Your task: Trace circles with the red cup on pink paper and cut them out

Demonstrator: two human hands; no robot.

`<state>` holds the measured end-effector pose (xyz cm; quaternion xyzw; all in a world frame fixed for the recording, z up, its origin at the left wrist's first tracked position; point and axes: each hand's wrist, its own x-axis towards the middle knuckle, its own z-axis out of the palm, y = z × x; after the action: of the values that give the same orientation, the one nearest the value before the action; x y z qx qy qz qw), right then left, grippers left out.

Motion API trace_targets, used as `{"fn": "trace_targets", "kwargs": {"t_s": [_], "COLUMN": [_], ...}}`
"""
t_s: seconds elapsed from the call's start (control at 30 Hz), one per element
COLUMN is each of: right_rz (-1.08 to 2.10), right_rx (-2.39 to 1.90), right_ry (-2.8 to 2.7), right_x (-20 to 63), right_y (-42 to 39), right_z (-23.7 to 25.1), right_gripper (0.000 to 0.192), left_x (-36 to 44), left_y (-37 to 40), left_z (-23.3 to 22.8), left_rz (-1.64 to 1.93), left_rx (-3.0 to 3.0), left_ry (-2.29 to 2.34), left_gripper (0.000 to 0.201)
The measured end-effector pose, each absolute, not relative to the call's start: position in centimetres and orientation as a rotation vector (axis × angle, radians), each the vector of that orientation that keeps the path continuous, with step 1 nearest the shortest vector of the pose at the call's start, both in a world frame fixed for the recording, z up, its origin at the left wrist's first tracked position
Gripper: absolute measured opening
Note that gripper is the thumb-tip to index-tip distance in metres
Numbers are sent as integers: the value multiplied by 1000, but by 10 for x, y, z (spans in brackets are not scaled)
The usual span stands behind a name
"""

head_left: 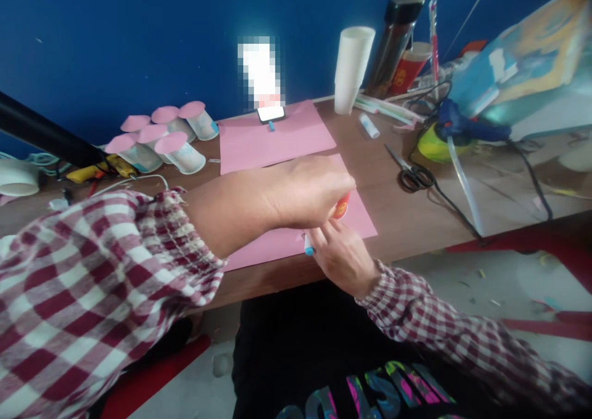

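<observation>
1. Your left hand (305,191) is curled shut over a small red cup (341,206), pressing it onto the near pink sheet (361,219) at the table's (416,222) front edge.
2. Your right hand (342,256), at 5 o'clock of the cup, pinches a blue-and-white pen (308,244) with fingers together.
3. A second pink sheet (272,138) lies at 11 o'clock.
4. Scissors (409,172) lie at 2 o'clock, well apart.
5. 5 pink-topped cups (161,135) lie at 10 o'clock.
</observation>
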<state>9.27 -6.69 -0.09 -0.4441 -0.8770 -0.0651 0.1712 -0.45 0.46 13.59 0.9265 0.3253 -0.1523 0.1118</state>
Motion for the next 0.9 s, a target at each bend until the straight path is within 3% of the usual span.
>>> {"fn": "trace_targets", "kwargs": {"t_s": [0.9], "right_rz": [-65], "right_rx": [-1254], "right_ry": [-2528], "right_x": [101], "right_y": [-71], "right_z": [7], "right_gripper": [14], "left_x": [-6], "left_y": [5], "left_z": [135], "left_rz": [-425], "left_rx": [2728], "left_ry": [972], "left_gripper": [29]}}
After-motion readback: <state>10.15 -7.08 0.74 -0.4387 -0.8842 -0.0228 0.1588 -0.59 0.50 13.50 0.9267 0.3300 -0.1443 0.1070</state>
